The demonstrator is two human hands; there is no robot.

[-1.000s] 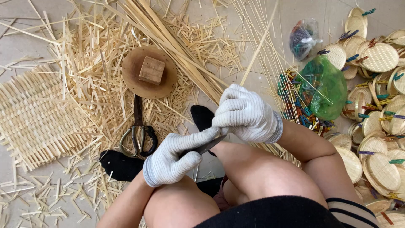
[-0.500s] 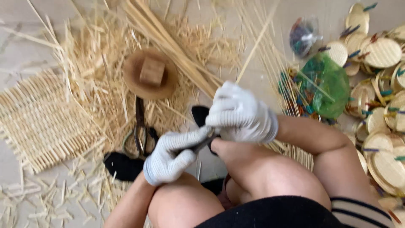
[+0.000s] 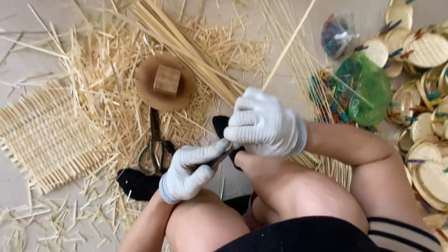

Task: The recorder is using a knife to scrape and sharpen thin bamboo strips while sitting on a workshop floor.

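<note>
Pale floor [image 3: 28, 42], woven bamboo mat [image 3: 46, 135] at left, loose straw-coloured splints [image 3: 102, 74] across upper left, scissors [image 3: 154, 144] at centre, round brown board [image 3: 164, 81] above them, small woven fans [image 3: 429, 140] along the right edge, green plastic bag [image 3: 368, 88] at upper right

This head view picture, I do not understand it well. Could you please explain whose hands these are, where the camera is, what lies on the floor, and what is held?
The camera sits on a person's head and looks down over the bare knees. Both hands wear white knit gloves. The left hand grips a thin dark blade-like tool. The right hand closes over one end of a long pale strip that slants up and away. On the floor lie scattered straw-coloured cuttings, a woven mat, scissors, a wooden block on a brown disc, a green plastic bag, and small round woven pieces on the right.
</note>
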